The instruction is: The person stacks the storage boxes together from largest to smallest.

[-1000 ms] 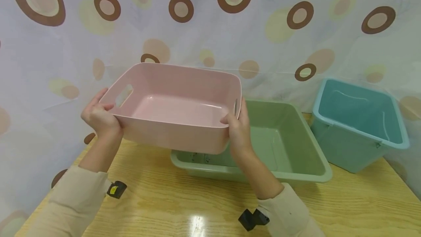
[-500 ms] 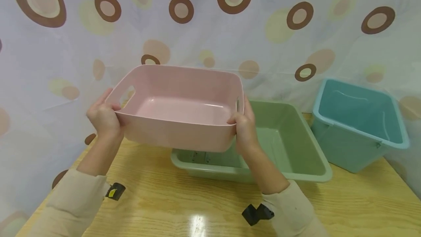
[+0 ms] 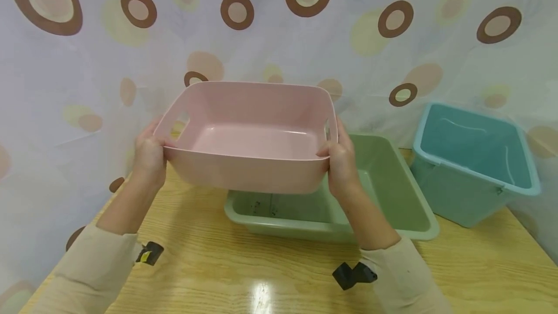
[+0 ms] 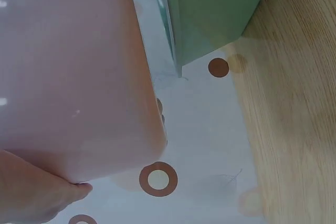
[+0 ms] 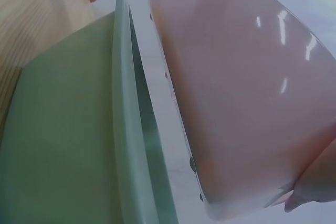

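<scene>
A pink plastic storage basket [image 3: 253, 173] with a cut-out handle hole at each end is held up in the air, its open top tilted toward the head camera. My left hand [image 3: 150, 156] grips its left end, thumb over the rim by the handle hole. At the opposite end my right hand [image 3: 341, 164] grips the rim the same way. Below and behind the basket stands a larger green basin [image 3: 383, 183], partly covered by it in the head view. In the right wrist view the basket's side hangs beside and above the basin's rim [image 5: 126, 108], with a gap between them.
At the right of the wooden table [image 3: 209, 275] stands a blue-green bin [image 3: 462, 188], close beside the basin. A curtain [image 3: 279, 47] with brown rings hangs behind. Small dark marks show inside the basin near its left front corner.
Both hands have carried the pink basket to the right and slightly upward, so it covers more of the green basin. The basin and the bin have stayed in place.
</scene>
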